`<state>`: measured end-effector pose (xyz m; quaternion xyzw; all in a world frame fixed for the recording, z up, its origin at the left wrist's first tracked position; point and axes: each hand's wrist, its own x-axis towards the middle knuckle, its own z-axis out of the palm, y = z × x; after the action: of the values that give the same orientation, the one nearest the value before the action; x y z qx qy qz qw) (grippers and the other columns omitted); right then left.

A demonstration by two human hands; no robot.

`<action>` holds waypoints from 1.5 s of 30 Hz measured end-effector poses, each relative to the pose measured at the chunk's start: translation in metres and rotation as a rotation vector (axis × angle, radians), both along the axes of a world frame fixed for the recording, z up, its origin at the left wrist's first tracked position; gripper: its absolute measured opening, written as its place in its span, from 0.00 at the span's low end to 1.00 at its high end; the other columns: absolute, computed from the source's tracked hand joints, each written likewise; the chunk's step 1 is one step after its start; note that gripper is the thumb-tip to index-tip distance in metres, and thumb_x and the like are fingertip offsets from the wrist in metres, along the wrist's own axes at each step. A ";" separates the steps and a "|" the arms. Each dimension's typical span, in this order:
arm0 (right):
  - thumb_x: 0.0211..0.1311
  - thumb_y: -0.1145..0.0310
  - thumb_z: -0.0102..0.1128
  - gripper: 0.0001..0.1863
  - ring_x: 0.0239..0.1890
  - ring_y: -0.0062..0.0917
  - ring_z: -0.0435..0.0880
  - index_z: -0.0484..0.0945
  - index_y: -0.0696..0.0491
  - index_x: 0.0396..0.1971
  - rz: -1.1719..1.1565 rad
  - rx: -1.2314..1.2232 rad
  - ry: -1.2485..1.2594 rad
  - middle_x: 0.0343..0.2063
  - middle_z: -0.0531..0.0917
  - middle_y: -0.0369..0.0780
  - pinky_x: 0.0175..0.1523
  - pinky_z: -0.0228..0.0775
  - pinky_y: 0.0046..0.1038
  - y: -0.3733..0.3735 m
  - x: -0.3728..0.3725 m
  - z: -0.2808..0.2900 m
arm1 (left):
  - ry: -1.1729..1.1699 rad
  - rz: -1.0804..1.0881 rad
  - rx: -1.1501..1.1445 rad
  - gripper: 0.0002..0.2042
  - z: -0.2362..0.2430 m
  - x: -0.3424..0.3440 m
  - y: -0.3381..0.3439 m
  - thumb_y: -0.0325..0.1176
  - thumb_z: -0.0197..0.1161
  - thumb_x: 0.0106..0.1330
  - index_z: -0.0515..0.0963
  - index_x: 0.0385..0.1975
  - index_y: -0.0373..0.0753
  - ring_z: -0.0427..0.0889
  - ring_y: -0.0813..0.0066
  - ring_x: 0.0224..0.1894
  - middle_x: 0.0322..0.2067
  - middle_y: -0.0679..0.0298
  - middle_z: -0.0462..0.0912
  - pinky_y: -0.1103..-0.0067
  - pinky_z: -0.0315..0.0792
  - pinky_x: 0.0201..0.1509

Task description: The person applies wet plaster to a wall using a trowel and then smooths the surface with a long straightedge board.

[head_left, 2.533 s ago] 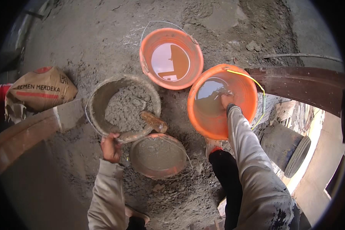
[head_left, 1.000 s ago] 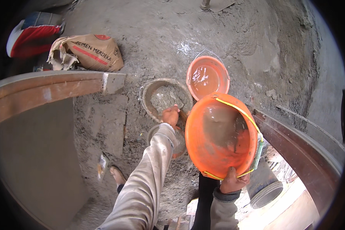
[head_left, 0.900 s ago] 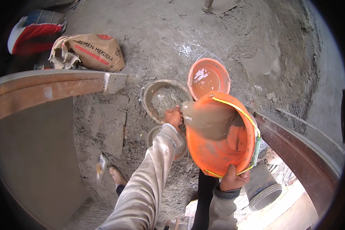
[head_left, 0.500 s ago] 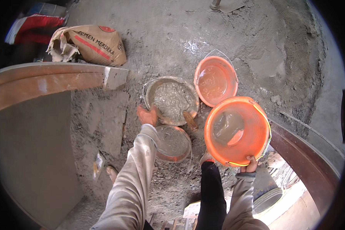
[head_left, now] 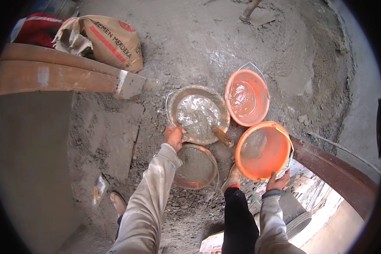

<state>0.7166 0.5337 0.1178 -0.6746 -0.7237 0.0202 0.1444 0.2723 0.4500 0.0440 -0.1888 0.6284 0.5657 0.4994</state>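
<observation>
My left hand [head_left: 175,137] grips the near-left rim of a mortar bucket [head_left: 186,89], full of wet grey mix with shiny water on top. A wooden tool handle [head_left: 223,136] sticks out over that bucket's right rim. My right hand [head_left: 278,181] holds the near rim of a bright orange bucket [head_left: 279,148], tilted, with some murky grey liquid at its bottom. Another orange bucket [head_left: 264,112], holding reddish-looking water, stands beyond it and beside the mortar bucket. Just nearer than the mortar bucket is another bucket [head_left: 190,184] with grey contents.
A torn paper cement bag [head_left: 114,40] stands at the far left, behind a brown door frame piece [head_left: 72,76]. Another brown frame [head_left: 334,165] runs along the right. A long-handled tool [head_left: 252,12] rests on the rough wet floor ahead. A trowel [head_left: 99,191] lies near my left foot.
The bright orange bucket looks smaller and lower, and less liquid shows in it. The mortar surface looks wetter and shinier. My left hand stays on the mortar bucket's rim while the view shifts.
</observation>
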 end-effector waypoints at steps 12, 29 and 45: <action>0.43 0.65 0.60 0.28 0.50 0.44 0.71 0.66 0.53 0.48 0.902 -1.026 -0.377 0.43 0.74 0.51 0.55 0.55 0.47 0.017 -0.315 0.145 | 0.267 0.219 -0.054 0.15 0.222 -0.002 -0.068 0.19 0.53 0.45 0.70 0.35 0.38 0.73 0.76 0.22 0.27 0.65 0.74 0.80 0.65 0.17; 0.52 0.62 0.53 0.26 0.31 0.34 0.79 0.62 0.52 0.52 1.074 -1.472 0.403 0.33 0.78 0.48 0.32 0.71 0.32 0.007 -0.255 0.489 | 0.422 -0.046 -0.133 0.20 0.592 0.052 -0.089 0.17 0.54 0.44 0.71 0.41 0.37 0.73 0.75 0.30 0.30 0.64 0.75 0.76 0.70 0.28; 0.52 0.61 0.53 0.20 0.22 0.25 0.76 0.69 0.56 0.43 0.327 -2.306 1.228 0.30 0.80 0.45 0.23 0.69 0.19 -0.007 -0.241 0.552 | 0.512 0.279 0.218 0.20 0.708 0.041 -0.059 0.17 0.54 0.44 0.71 0.41 0.37 0.73 0.75 0.29 0.30 0.64 0.75 0.76 0.70 0.28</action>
<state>0.4759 0.5270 0.6700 -0.1962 -0.1808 0.9403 -0.2113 0.3138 0.3907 0.7521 -0.0701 0.6375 0.7220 0.2598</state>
